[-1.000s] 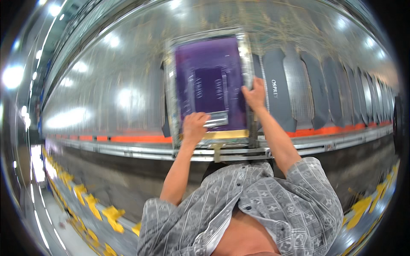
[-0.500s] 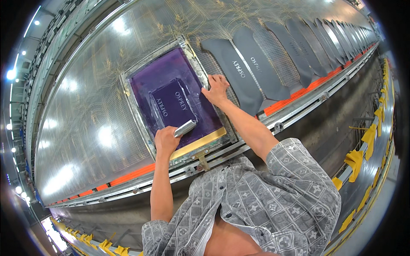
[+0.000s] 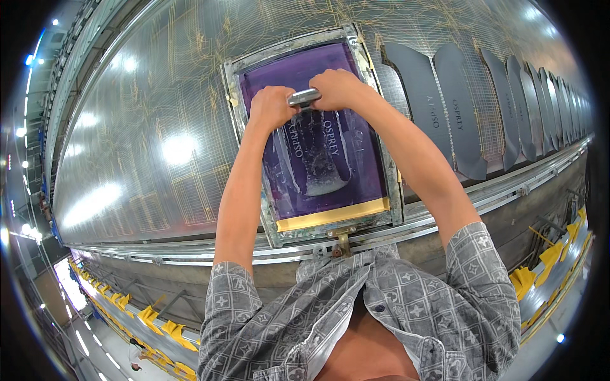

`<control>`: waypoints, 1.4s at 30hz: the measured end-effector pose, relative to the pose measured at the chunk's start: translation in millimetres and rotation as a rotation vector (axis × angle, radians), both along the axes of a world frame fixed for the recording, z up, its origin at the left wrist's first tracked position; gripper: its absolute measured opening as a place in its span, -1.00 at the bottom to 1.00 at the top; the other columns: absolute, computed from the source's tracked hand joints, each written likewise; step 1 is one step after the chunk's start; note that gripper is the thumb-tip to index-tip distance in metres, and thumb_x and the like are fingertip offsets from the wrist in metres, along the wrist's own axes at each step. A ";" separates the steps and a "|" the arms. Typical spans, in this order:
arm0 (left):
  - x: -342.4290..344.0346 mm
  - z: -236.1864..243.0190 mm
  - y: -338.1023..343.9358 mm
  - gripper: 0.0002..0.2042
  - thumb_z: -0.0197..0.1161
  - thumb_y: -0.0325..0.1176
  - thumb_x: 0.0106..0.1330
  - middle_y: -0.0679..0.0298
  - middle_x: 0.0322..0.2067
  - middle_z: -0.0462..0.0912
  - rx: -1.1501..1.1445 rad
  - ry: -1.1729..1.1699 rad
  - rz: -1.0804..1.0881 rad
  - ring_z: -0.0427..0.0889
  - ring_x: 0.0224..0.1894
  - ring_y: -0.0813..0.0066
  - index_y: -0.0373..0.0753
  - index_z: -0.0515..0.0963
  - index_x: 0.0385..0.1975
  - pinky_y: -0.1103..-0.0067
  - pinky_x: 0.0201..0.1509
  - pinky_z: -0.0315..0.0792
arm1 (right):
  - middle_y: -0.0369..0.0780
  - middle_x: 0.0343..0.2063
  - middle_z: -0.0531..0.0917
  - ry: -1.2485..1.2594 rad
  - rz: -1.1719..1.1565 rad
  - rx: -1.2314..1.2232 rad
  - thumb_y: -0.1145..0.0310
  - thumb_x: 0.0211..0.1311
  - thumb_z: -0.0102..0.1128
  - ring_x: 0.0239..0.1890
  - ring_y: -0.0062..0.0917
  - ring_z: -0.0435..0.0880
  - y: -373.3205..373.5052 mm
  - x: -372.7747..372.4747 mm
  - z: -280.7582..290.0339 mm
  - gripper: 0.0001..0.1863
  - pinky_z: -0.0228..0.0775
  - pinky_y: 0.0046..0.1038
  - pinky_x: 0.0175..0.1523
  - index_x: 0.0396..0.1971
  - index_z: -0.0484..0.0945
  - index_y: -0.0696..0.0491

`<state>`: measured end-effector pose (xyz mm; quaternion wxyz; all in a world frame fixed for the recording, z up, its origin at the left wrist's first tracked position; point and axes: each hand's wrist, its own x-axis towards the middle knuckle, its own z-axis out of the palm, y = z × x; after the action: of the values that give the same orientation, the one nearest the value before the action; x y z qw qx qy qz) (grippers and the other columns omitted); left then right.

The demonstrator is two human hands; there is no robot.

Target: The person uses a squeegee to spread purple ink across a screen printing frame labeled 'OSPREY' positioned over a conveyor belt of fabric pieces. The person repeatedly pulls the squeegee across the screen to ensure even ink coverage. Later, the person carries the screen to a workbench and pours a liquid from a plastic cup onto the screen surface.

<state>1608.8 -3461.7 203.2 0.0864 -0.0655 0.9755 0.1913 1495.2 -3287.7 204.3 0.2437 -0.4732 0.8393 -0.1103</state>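
right hand has left the side of the screen frame and is now on the squeegee, which went from the near part of the purple mesh to the far part, left hand along with it. grip now: both closed, left pinching the left end of the metal bar, right pinching the right end, short stretch of bar showing between them. from where i'm standing the fingers cover the underside, so can't really tell if the blade edge touches the mesh.

screen frame lies flat on the long shiny surface, near end by the metal rail, right in front of the person. tan strip runs across the mesh at that near end. clear wet smear on the mesh between squeegee and strip, pale lettering either side of it.

dark grey pieces lie in a row to the right of the frame, nearest one just beside it. yellow cloths hang along a lower rail behind the person.
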 end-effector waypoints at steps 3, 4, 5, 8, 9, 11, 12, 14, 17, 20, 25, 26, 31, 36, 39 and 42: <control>-4.8 -4.8 -0.8 -0.80 0.49 -0.18 0.05 0.13 -0.39 0.76 -0.010 -0.054 0.015 0.73 -0.27 0.00 -0.08 0.73 -0.38 0.24 -0.17 0.57 | -0.08 -0.30 0.78 0.008 -0.069 0.103 0.37 0.01 0.31 -0.17 -0.19 0.78 -6.1 3.5 -9.4 -0.76 0.58 -0.22 0.00 -0.28 0.75 0.06; -1.1 -6.0 1.0 -0.80 0.48 -0.18 0.05 0.13 -0.39 0.76 -0.004 -0.055 0.010 0.73 -0.28 0.00 -0.08 0.73 -0.37 0.24 -0.17 0.57 | -0.08 -0.30 0.78 0.027 -0.042 0.117 0.37 0.00 0.32 -0.17 -0.19 0.78 -5.5 8.6 -11.1 -0.77 0.58 -0.22 0.00 -0.29 0.75 0.06; 5.6 -7.2 4.2 -0.80 0.48 -0.18 0.05 0.13 -0.38 0.76 0.002 -0.057 0.006 0.73 -0.28 -0.01 -0.08 0.73 -0.37 0.24 -0.17 0.57 | -0.08 -0.30 0.78 0.046 -0.014 0.129 0.37 -0.01 0.33 -0.16 -0.19 0.78 -2.8 14.0 -12.2 -0.77 0.57 -0.21 0.01 -0.30 0.74 0.07; 60.8 -16.8 19.6 -0.83 0.46 -0.20 0.06 0.14 -0.39 0.75 -0.012 0.067 -0.004 0.73 -0.28 0.00 -0.08 0.72 -0.39 0.24 -0.17 0.59 | -0.09 -0.29 0.79 0.096 0.106 0.110 0.39 -0.02 0.34 -0.16 -0.20 0.78 10.4 57.6 -18.3 -0.79 0.53 -0.21 0.03 -0.32 0.74 0.06; 81.3 -21.4 36.3 -0.85 0.43 -0.22 0.07 0.14 -0.41 0.74 -0.013 0.129 -0.022 0.73 -0.29 0.01 -0.10 0.70 -0.42 0.24 -0.18 0.59 | -0.09 -0.29 0.79 0.113 0.126 0.103 0.39 -0.02 0.33 -0.17 -0.20 0.78 26.6 75.8 -21.5 -0.80 0.51 -0.21 0.04 -0.33 0.74 0.05; 129.2 -25.9 69.1 -0.89 0.44 -0.31 0.00 0.19 -0.46 0.71 0.084 0.185 -0.046 0.71 -0.34 0.06 -0.09 0.68 -0.48 0.24 -0.23 0.56 | -0.12 -0.32 0.78 0.079 0.113 0.141 0.40 -0.02 0.34 -0.18 -0.22 0.78 62.8 122.7 -15.6 -0.82 0.45 -0.22 0.07 -0.35 0.74 0.01; 153.7 -29.0 80.7 -0.91 0.44 -0.35 -0.04 0.23 -0.50 0.69 0.117 0.273 -0.086 0.69 -0.37 0.10 -0.09 0.67 -0.51 0.27 -0.23 0.50 | -0.13 -0.34 0.78 0.089 0.120 0.086 0.39 -0.02 0.34 -0.19 -0.24 0.77 80.7 146.7 -19.1 -0.83 0.44 -0.22 0.07 -0.36 0.73 0.02; 178.3 -31.7 95.0 -0.93 0.41 -0.37 -0.03 0.27 -0.51 0.69 0.075 0.272 -0.114 0.67 -0.38 0.15 -0.08 0.67 -0.52 0.30 -0.23 0.42 | -0.14 -0.37 0.77 0.121 0.119 -0.008 0.36 -0.01 0.35 -0.20 -0.25 0.76 100.4 171.3 -22.4 -0.84 0.42 -0.22 0.08 -0.38 0.71 0.03; 170.5 -18.7 90.1 -0.94 0.39 -0.35 0.02 0.27 -0.47 0.70 0.046 0.156 -0.124 0.66 -0.38 0.16 -0.08 0.68 -0.50 0.28 -0.21 0.39 | -0.14 -0.38 0.76 0.093 0.072 -0.005 0.32 0.01 0.37 -0.20 -0.24 0.76 99.8 170.1 -14.9 -0.84 0.44 -0.21 0.07 -0.38 0.71 0.01; 126.8 -10.6 64.0 -0.92 0.40 -0.29 0.05 0.24 -0.46 0.71 0.025 0.124 -0.124 0.67 -0.35 0.12 -0.07 0.69 -0.48 0.22 -0.13 0.39 | -0.09 -0.35 0.76 -0.015 -0.010 0.079 0.35 0.00 0.39 -0.20 -0.14 0.76 68.8 124.3 4.0 -0.83 0.56 -0.13 -0.03 -0.35 0.71 0.01; 28.9 -6.9 8.0 -0.91 0.41 -0.26 0.03 0.18 -0.43 0.75 -0.083 0.071 -0.062 0.73 -0.29 0.12 -0.03 0.71 -0.46 0.25 -0.08 0.42 | -0.04 -0.29 0.77 -0.022 -0.077 0.083 0.37 -0.01 0.37 -0.16 -0.09 0.76 4.2 29.5 -7.3 -0.79 0.61 -0.12 -0.03 -0.32 0.71 0.07; 12.8 -5.5 3.4 -0.89 0.43 -0.23 0.02 0.17 -0.43 0.76 -0.092 0.039 -0.066 0.73 -0.28 0.09 -0.02 0.71 -0.46 0.25 -0.06 0.45 | -0.03 -0.25 0.78 -0.027 -0.099 0.132 0.40 -0.03 0.36 -0.12 -0.10 0.77 -2.6 15.5 -4.5 -0.74 0.62 -0.13 0.00 -0.27 0.73 0.07; -5.6 -18.0 -7.5 -0.86 0.47 -0.20 0.03 0.19 -0.47 0.74 -0.038 0.054 -0.054 0.72 -0.32 0.07 -0.05 0.70 -0.46 0.23 -0.15 0.48 | -0.04 -0.26 0.78 -0.030 -0.086 0.120 0.43 -0.08 0.34 -0.15 -0.13 0.78 -13.1 0.9 -11.8 -0.73 0.64 -0.16 -0.06 -0.28 0.74 0.09; 19.0 -19.7 4.3 -0.86 0.48 -0.22 0.01 0.15 -0.51 0.72 0.004 0.165 -0.049 0.71 -0.39 0.04 -0.07 0.70 -0.48 0.25 -0.25 0.55 | -0.07 -0.29 0.78 -0.003 -0.026 0.139 0.42 -0.11 0.34 -0.15 -0.18 0.78 -4.4 18.7 -7.5 -0.75 0.59 -0.17 -0.03 -0.32 0.74 0.05; 73.6 -29.9 33.6 -0.89 0.41 -0.23 0.04 0.16 -0.53 0.73 0.012 0.209 -0.052 0.74 -0.40 0.11 -0.07 0.67 -0.54 0.23 -0.23 0.51 | -0.14 -0.31 0.78 0.078 0.069 0.122 0.38 -0.08 0.34 -0.17 -0.21 0.77 24.1 68.2 -17.2 -0.82 0.52 -0.17 -0.01 -0.38 0.72 0.00; 143.5 -31.6 75.4 -0.90 0.44 -0.30 0.01 0.21 -0.54 0.70 0.066 0.163 -0.120 0.71 -0.41 0.17 -0.07 0.65 -0.54 0.26 -0.13 0.38 | -0.08 -0.45 0.71 0.045 0.078 -0.011 0.36 -0.10 0.36 -0.26 -0.11 0.70 80.8 139.7 -29.3 -0.86 0.45 -0.12 -0.04 -0.48 0.66 0.03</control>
<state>1752.3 -3386.3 171.6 0.0202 0.0116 0.9747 0.2224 1634.9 -3206.9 175.0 0.2262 -0.5094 0.8249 -0.0944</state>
